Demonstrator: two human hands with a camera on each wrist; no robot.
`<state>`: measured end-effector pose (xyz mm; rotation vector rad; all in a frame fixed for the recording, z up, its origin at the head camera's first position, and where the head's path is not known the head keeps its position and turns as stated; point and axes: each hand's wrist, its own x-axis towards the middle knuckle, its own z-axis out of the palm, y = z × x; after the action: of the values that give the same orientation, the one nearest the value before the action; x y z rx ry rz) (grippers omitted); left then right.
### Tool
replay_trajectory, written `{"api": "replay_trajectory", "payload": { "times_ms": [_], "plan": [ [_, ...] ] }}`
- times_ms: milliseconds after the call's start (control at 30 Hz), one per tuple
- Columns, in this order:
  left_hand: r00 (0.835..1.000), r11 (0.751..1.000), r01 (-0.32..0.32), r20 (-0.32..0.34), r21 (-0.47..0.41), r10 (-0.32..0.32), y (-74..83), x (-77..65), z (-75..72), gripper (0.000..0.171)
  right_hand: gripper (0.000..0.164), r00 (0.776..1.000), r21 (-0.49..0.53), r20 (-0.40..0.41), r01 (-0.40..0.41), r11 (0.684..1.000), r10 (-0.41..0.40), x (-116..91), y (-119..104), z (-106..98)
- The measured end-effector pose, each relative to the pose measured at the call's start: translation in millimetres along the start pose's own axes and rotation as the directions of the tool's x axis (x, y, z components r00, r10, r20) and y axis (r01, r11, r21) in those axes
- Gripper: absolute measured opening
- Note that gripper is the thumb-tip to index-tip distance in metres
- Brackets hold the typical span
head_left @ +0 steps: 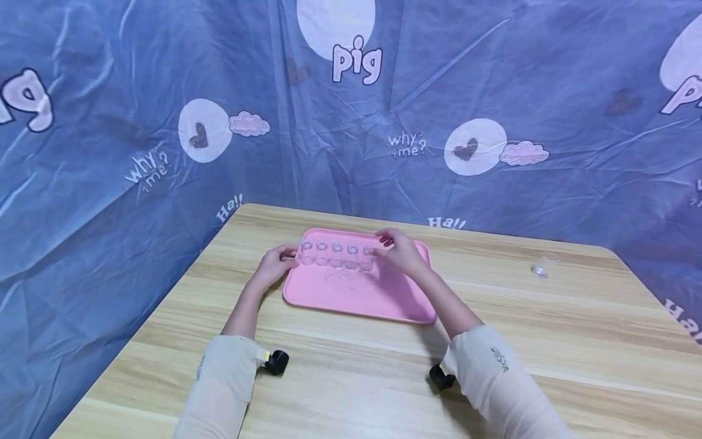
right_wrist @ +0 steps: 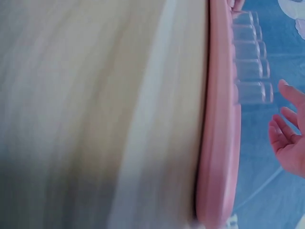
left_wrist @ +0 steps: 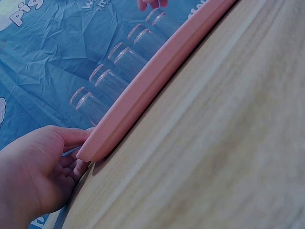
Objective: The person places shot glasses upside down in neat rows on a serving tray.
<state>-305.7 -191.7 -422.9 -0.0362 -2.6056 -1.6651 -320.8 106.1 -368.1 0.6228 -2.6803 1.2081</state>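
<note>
A pink tray (head_left: 351,299) lies on the wooden table, and several small clear cylindrical containers (head_left: 337,256) stand in a row along its far left part. At the tray's left end, my left hand (head_left: 272,266) pinches the rim; the left wrist view shows the thumb above and curled fingers below the corner. My right hand (head_left: 406,253) is over the tray beside the rightmost container (right_wrist: 255,92). In the right wrist view its fingers are spread and loosely bent, with a gap between them and that container. Nothing is visible in the right hand.
On the right of the wooden table (head_left: 493,292) lies a small clear piece (head_left: 540,271), with a faint transparent disc (head_left: 550,258) beside it. A blue printed curtain (head_left: 351,122) hangs behind and to the left of the table.
</note>
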Motion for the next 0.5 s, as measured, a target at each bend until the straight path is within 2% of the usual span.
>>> {"api": "replay_trajectory", "payload": {
  "times_ms": [233, 500],
  "plan": [
    [1.0, 1.0, -0.017, -0.002, -0.005, 0.017, 1.0, -1.3, 1.4, 0.045, 0.044, 0.997, -0.014, -0.079, 0.001, 1.0, -0.002, -11, 15, -38],
    [0.999, 0.999, -0.038, -0.001, 0.006, 0.038, -1.0, -2.0, 0.3, 0.045, 0.038, 0.981, -0.028, -0.194, -0.023, 0.999, 0.017, -31, 41, -88]
  ]
}}
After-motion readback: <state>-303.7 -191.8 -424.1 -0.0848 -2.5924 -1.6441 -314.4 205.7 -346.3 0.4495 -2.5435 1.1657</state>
